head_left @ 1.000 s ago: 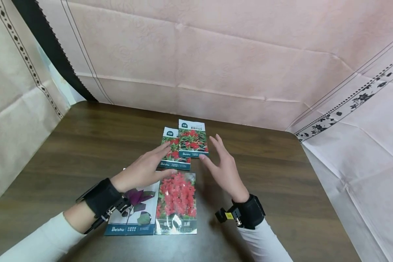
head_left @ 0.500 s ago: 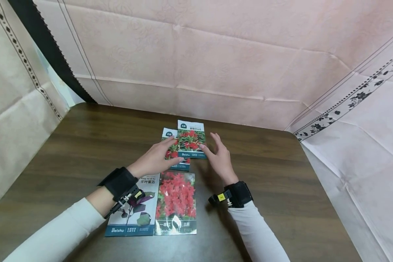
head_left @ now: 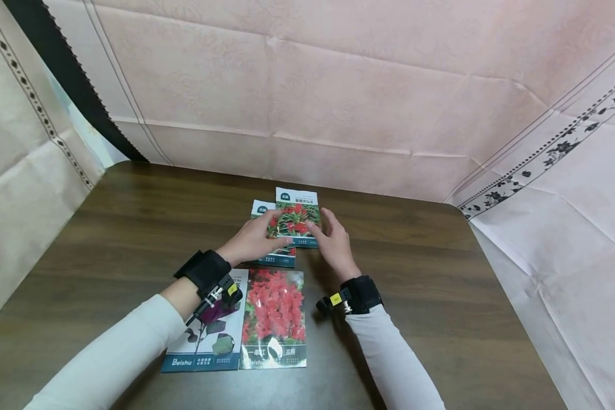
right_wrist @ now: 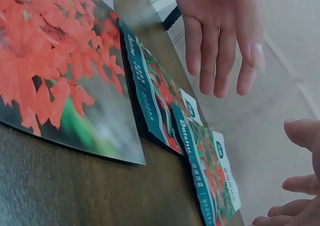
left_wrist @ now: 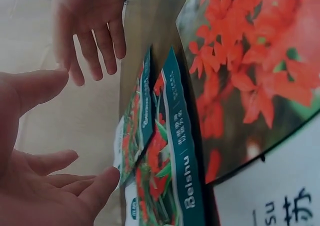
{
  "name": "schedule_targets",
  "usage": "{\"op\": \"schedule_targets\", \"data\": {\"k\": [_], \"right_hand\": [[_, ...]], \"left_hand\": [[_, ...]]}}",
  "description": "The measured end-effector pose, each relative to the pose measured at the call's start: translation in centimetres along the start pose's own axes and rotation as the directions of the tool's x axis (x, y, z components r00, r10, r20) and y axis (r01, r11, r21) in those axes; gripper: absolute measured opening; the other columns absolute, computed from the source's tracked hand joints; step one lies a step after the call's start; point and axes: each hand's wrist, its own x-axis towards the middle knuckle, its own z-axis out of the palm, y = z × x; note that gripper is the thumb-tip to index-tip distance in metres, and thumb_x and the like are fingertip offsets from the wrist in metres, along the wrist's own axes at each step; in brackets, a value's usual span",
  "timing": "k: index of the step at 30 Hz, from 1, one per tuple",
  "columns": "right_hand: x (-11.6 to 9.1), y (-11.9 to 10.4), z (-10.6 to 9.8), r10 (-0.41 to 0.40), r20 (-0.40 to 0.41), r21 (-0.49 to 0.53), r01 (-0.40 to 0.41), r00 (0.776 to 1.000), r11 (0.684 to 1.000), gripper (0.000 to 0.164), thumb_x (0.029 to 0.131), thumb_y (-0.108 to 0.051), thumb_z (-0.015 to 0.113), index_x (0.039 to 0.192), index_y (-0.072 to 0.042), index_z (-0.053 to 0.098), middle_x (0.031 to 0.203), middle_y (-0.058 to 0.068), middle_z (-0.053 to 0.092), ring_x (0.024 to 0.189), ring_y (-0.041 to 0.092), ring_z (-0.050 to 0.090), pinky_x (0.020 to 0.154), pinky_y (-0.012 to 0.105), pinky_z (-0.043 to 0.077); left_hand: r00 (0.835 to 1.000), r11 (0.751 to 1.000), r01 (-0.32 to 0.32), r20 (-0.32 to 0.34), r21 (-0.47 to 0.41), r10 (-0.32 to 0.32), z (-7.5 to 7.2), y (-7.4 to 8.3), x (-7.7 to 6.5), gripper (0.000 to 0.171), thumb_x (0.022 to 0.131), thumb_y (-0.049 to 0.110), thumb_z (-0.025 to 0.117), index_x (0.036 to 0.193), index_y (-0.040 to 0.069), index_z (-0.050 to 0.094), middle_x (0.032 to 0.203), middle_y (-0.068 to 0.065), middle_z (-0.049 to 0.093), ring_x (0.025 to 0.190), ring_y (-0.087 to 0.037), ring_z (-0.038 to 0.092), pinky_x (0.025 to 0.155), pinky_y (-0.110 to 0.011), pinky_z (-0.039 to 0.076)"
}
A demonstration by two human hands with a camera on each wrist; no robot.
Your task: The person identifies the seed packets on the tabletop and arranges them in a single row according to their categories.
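Two small seed packets with red flowers lie overlapping at the far middle of the table in the head view. The upper seed packet (head_left: 297, 199) covers part of the lower seed packet (head_left: 282, 260). My left hand (head_left: 255, 238) reaches over their left side with thumb and fingers spread, partly hiding them. On the right edge of the upper packet, my right hand (head_left: 335, 246) hovers with its fingers extended and its thumb overlapping the packet. Both wrist views show loose fingers around the packets with nothing in their grasp; the left hand (right_wrist: 217, 36) also appears in the right wrist view.
Nearer to me lie two larger seed packets side by side: one with purple leaves (head_left: 202, 344), partly under my left wrist, and one with red blossoms (head_left: 274, 307). The wooden table (head_left: 425, 296) ends at a pale cloth (head_left: 369, 114) hanging behind it.
My left hand has moved right and forward over the small packets. My right hand has shifted left, closer to the upper packet's edge. The packets stay in place on the table.
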Motion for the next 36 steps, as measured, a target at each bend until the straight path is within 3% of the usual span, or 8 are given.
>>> {"op": "schedule_targets", "data": {"k": [7,16,26,31,36], "right_hand": [[0.6,0.6,0.8,0.022,-0.008,-0.020,-0.022,1.000,1.000,0.068,0.094,-0.053,0.054,0.150,-0.018,0.035,0.159,0.004,0.031,0.143,0.028,0.035,0.114,0.049,0.035],[1.0,1.2,1.2,0.057,-0.015,-0.006,-0.057,0.998,0.998,0.063,0.097,-0.051,0.049,0.149,-0.019,0.036,0.158,0.004,0.032,0.142,0.027,0.037,0.115,0.048,0.035],[1.1,1.3,1.1,0.070,-0.020,-0.025,-0.070,0.997,0.997,0.059,0.098,-0.047,0.050,0.149,-0.019,0.037,0.160,0.005,0.027,0.143,0.026,0.035,0.115,0.046,0.034],[1.1,1.4,1.1,0.073,0.004,-0.036,-0.072,0.997,0.997,0.059,0.098,-0.045,0.050,0.150,-0.020,0.036,0.162,0.007,0.022,0.147,0.026,0.028,0.118,0.046,0.030],[1.0,1.4,1.2,0.082,0.023,-0.033,-0.081,0.996,0.996,0.058,0.098,-0.046,0.050,0.150,-0.022,0.037,0.162,0.009,0.019,0.149,0.027,0.021,0.119,0.049,0.024]], "left_hand": [[0.998,0.997,0.065,0.017,-0.038,-0.064,0.4,-0.7,1.2,0.077,0.093,0.039,0.062,0.153,0.011,0.022,0.155,-0.019,0.032,0.141,-0.039,0.035,0.109,-0.059,0.036],[0.995,0.990,0.098,0.026,-0.098,-0.096,0.9,-1.2,2.3,0.075,0.092,0.027,0.066,0.152,0.009,0.025,0.155,-0.018,0.032,0.138,-0.037,0.039,0.111,-0.056,0.035],[0.994,0.982,0.108,0.013,-0.157,-0.108,1.1,-1.5,3.1,0.067,0.092,0.024,0.066,0.148,0.008,0.033,0.154,-0.018,0.034,0.143,-0.035,0.033,0.112,-0.053,0.035],[0.994,0.975,0.105,0.011,-0.195,-0.104,1.3,-1.6,3.3,0.064,0.093,0.021,0.065,0.147,0.008,0.034,0.157,-0.015,0.029,0.145,-0.033,0.029,0.114,-0.050,0.034],[0.996,0.973,0.053,-0.063,-0.223,-0.068,1.3,-1.7,3.2,0.055,0.094,0.011,0.061,0.144,0.005,0.040,0.154,-0.017,0.035,0.142,-0.033,0.036,0.112,-0.048,0.037]]}}
